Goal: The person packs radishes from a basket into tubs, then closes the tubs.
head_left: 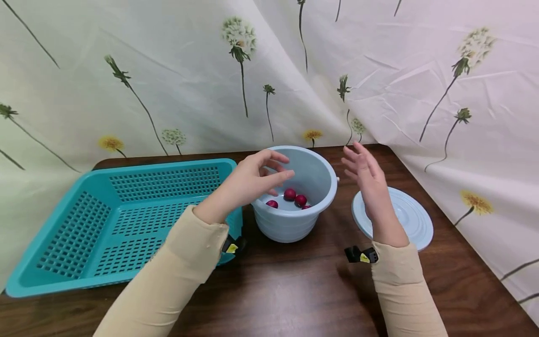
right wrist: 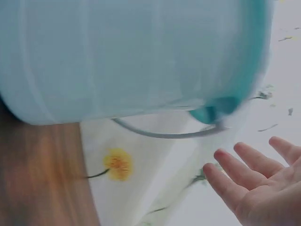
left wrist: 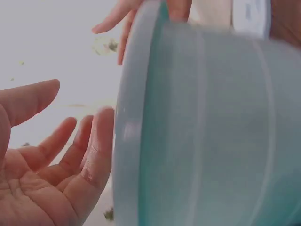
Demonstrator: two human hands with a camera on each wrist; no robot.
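Note:
A pale blue bucket stands on the table with several small dark red balls at its bottom. My left hand is over the bucket's left rim, its fingers loosely bent and holding nothing. In the left wrist view the fingers spread right beside the rim. My right hand is raised to the right of the bucket, with nothing in it. From the right wrist, its fingers are extended below the bucket's rim, near the thin handle.
A teal perforated basket sits on the left side of the brown table. The round pale blue lid lies at the right, partly behind my right wrist. A flower-print cloth hangs along the back and right edges.

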